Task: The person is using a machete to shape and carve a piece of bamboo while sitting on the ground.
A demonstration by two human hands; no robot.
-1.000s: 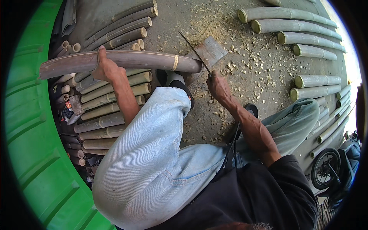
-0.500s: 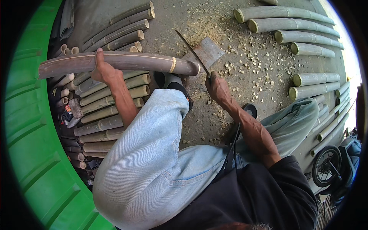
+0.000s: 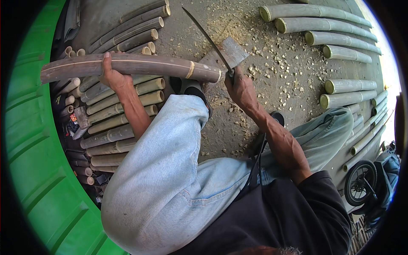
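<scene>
My left hand (image 3: 112, 76) grips a long brown bamboo pole (image 3: 144, 66) that lies crosswise above my raised left knee (image 3: 178, 127). My right hand (image 3: 240, 89) holds the handle of a broad-bladed chopping knife (image 3: 214, 44), whose blade points up and away just past the pole's cut right end. A flat wooden chopping block (image 3: 233, 51) lies on the ground right behind the blade.
Cut bamboo lengths (image 3: 119, 114) are stacked at the left under the pole, beside a green curved wall (image 3: 38, 170). More green bamboo sections (image 3: 323, 25) lie at the upper right. Wood chips (image 3: 276, 72) litter the concrete. A small wheel (image 3: 359, 182) stands at the lower right.
The knife has swung from lying over the pole's end to standing raised, blade pointing up and left. The pole has stayed nearly still in my left hand.
</scene>
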